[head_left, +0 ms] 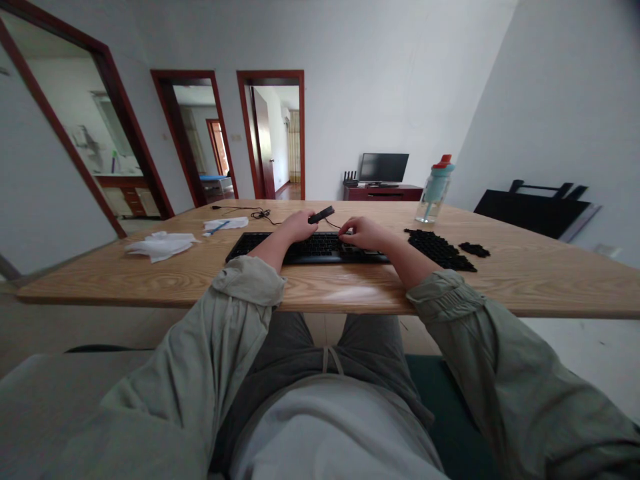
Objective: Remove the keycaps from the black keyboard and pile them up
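Left hand [299,227] grips a short black stick [321,215]; right hand [365,233], can't tell. Small black keys [437,249] lie off the long black keyboard [317,249]; some are on.

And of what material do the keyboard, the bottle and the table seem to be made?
Keyboard: probably plastic; it looks black, smooth and fairly matte. Bottle: likely plastic, possibly glass; mostly see-through, glossy. Table: wood or wood-like laminate; grain shows under a soft sheen.

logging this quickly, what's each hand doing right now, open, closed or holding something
Left hand: closed, holding a black stick.
Right hand: curled over the keyboard; cannot tell whether it grips anything.
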`<state>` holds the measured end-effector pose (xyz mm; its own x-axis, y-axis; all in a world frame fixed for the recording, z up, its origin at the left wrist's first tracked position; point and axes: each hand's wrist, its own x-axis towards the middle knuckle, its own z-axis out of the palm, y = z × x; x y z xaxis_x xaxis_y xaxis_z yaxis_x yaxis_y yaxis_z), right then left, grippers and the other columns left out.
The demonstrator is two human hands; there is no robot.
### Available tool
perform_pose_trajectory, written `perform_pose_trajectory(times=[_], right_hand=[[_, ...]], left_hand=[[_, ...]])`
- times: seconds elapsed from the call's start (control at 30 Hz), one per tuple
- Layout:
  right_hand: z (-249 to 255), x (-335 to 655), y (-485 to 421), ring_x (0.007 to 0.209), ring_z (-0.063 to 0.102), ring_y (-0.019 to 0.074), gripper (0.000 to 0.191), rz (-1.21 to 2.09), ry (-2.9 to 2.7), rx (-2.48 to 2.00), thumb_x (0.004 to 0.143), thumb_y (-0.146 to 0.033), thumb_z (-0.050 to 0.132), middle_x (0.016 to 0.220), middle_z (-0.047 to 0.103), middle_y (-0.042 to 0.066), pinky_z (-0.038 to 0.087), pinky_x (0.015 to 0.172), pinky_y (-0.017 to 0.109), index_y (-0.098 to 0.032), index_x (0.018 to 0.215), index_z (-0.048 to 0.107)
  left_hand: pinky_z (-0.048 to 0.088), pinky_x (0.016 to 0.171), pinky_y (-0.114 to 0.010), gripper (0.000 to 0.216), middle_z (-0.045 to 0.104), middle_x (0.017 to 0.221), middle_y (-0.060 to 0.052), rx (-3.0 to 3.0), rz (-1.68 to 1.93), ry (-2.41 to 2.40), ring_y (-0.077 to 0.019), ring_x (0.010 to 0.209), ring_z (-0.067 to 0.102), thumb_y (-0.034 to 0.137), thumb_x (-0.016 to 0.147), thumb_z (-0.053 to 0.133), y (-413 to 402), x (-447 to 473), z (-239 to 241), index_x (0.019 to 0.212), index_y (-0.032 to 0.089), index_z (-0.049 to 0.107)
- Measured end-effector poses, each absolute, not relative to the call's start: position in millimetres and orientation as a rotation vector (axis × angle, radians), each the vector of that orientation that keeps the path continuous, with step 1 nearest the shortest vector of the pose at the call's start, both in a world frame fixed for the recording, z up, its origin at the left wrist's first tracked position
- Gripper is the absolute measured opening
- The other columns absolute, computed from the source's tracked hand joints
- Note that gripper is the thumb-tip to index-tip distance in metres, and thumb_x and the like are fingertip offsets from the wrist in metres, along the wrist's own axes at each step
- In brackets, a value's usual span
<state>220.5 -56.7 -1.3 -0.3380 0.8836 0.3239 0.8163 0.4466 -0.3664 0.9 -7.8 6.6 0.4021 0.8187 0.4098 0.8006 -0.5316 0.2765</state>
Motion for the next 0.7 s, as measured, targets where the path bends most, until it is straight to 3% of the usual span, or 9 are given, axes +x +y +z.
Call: perform_pose_trajectory(times=[0.2,0.43,0.7], right_hand=[[-2.4,224.0,-55.8,0.061,0.056,0.0124,0.025,0.193,-2.252,-1.531,0.082,-0.024,0.065,0.078,0.072,0.002,0.037,0.055,0.023,-0.018,0.103,0.077],[-1.3,224.8,-55.5,0.068,0.059,0.0134,0.023,0.188,-2.299,-1.546,0.082,-0.023,0.066,0.087,0.074,0.004,0.042,0.062,0.023,-0.019,0.102,0.077],[-1.6,223.4,-59.4,0.071,0.06,0.0134,0.037,0.21,-2.277,-1.519,0.082,-0.018,0.065,0.095,0.075,0.004,0.044,0.064,0.023,-0.02,0.118,0.073]], left_hand=[[0.048,0.082,-0.029,0.027,0.074,0.106,-0.01,2.594,0.797,1.502,-0.0224,0.092,0.065,0.02,0.083,0.055,-9.6,0.7,7.0,0.104,0.017,0.071],[0.049,0.081,-0.029,0.028,0.074,0.106,-0.01,2.6,0.795,1.495,-0.0226,0.092,0.066,0.02,0.083,0.055,-9.6,0.4,6.9,0.105,0.016,0.071],[0.049,0.083,-0.031,0.028,0.074,0.107,-0.011,2.618,0.799,1.479,-0.0234,0.094,0.066,0.021,0.084,0.054,-7.1,0.1,6.3,0.106,0.015,0.071]])
